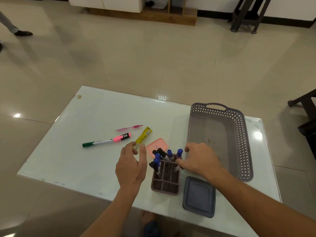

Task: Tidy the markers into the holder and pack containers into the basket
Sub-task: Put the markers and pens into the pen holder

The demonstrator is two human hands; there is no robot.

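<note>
Left hand (131, 165) hovers open-fingered beside the marker holder (165, 178); right hand (200, 159), fingers loosely curled, touches its rim. Empty basket (242, 142) sits at two o'clock on the surface (68, 151).

A home living rm is suggested: glossy beige floor tiles (119, 53), low glass-topped table (95, 117) near, white cabinet w/ wood base (143, 12) at far wall, dark stool (248, 14) far right.
</note>
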